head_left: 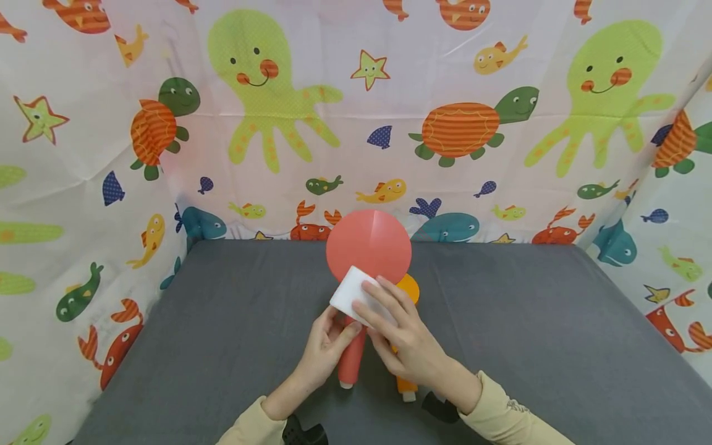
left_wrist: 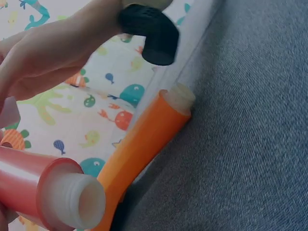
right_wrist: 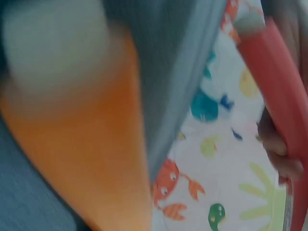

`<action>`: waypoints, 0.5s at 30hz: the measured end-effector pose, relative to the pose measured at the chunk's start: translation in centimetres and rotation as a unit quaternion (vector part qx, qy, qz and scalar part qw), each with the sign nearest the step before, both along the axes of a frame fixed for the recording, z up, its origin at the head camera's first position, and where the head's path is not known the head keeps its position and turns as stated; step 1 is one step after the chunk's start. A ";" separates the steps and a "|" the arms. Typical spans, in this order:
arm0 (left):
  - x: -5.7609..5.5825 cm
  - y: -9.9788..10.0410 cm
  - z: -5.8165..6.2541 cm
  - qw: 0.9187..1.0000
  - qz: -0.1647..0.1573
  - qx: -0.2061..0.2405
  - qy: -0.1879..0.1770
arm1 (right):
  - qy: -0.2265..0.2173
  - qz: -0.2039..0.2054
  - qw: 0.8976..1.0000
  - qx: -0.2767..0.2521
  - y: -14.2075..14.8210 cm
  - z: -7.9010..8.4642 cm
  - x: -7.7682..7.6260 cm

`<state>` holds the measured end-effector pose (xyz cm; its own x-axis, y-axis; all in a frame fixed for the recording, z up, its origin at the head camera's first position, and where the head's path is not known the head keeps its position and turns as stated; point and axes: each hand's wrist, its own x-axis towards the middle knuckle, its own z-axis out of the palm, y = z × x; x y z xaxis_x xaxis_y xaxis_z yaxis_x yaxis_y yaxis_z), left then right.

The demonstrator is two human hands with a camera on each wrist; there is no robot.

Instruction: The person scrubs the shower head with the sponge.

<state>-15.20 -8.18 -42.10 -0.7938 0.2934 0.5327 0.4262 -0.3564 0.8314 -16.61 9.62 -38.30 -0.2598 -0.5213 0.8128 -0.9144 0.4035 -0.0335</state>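
My left hand (head_left: 322,349) grips the handle of a red paddle (head_left: 369,241) near its neck, with the round head tilted up and away from me. A white sponge-like block (head_left: 351,292) is held by my right hand (head_left: 411,340), its fingers spread over the top, against the upper handle and lower head of the paddle. The pale hollow end of the red handle (left_wrist: 24,178) shows large in the left wrist view. Behind my right hand is an orange paddle (head_left: 408,288), partly covered by it; its handle (left_wrist: 144,137) also ends in a pale cap.
Grey cloth (head_left: 250,321) covers the table. A white curtain (head_left: 345,142) printed with sea animals stands along the back and both sides. Black wrist cameras show under the left sleeve (head_left: 253,426) and the right sleeve (head_left: 506,411).
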 end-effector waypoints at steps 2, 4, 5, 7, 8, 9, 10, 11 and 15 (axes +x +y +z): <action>0.0 0.0 0.1 1.000 0.000 0.001 -0.009 | 0.007 0.006 1.000 0.006 0.0 0.0 -0.1; 0.1 -0.1 0.2 1.000 -0.008 -0.001 -0.012 | 0.002 -0.014 1.000 -0.011 0.5 0.5 -0.8; 0.1 -0.1 0.3 1.000 -0.013 -0.001 -0.018 | -0.007 -0.030 0.999 -0.027 0.8 0.8 -1.3; 0.1 -0.1 0.4 0.999 -0.025 -0.005 -0.030 | -0.032 -0.072 0.995 -0.064 1.6 1.5 -2.3; 0.2 -0.1 0.5 0.999 -0.026 -0.010 -0.036 | -0.047 -0.090 0.991 -0.083 2.0 1.9 -2.7; 0.2 -0.1 0.5 0.999 -0.025 -0.016 -0.043 | -0.061 -0.105 0.988 -0.098 2.2 2.2 -3.0; 0.3 -0.1 0.5 0.998 -0.025 -0.020 -0.048 | -0.071 -0.117 0.985 -0.109 2.3 2.4 -3.1; 0.3 -0.1 0.5 0.998 -0.024 -0.024 -0.047 | -0.078 -0.122 0.983 -0.115 2.3 2.5 -3.2; 0.3 0.2 0.3 0.999 -0.015 -0.027 -0.019 | -0.048 -0.092 0.993 -0.058 0.7 1.8 -2.2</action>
